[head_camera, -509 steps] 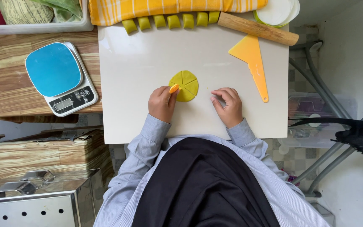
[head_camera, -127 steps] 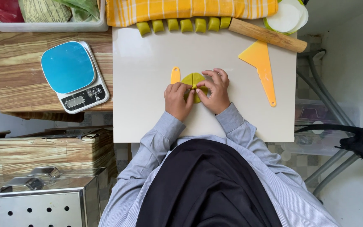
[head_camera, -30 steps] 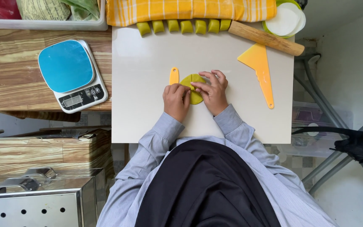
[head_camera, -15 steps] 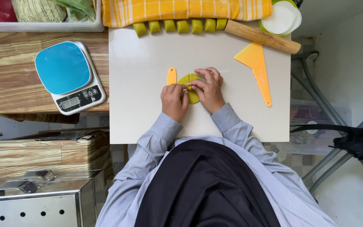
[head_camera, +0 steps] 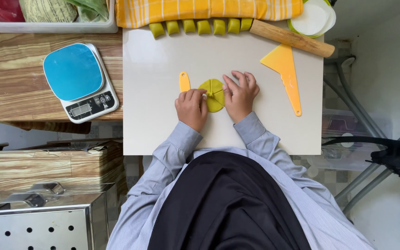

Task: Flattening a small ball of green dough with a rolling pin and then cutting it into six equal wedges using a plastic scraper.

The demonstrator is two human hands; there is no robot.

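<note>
A flat yellow-green dough disc, scored into wedges, lies on the white board. My left hand rests at its left edge with the fingertips pinching the dough. My right hand presses on the disc's right edge, fingers curled over it. A small orange tool lies just left of the disc, untouched. Part of the disc is hidden under both hands.
Several green dough lumps line the board's far edge below a yellow striped cloth. A wooden rolling pin and a yellow scraper lie at the right. A blue kitchen scale sits on the wooden table at the left. A white lidded tub stands far right.
Both hands have stayed on the dough disc with only small finger shifts. Seventeen seconds ago the hands were apart and the disc lay whole between them.
</note>
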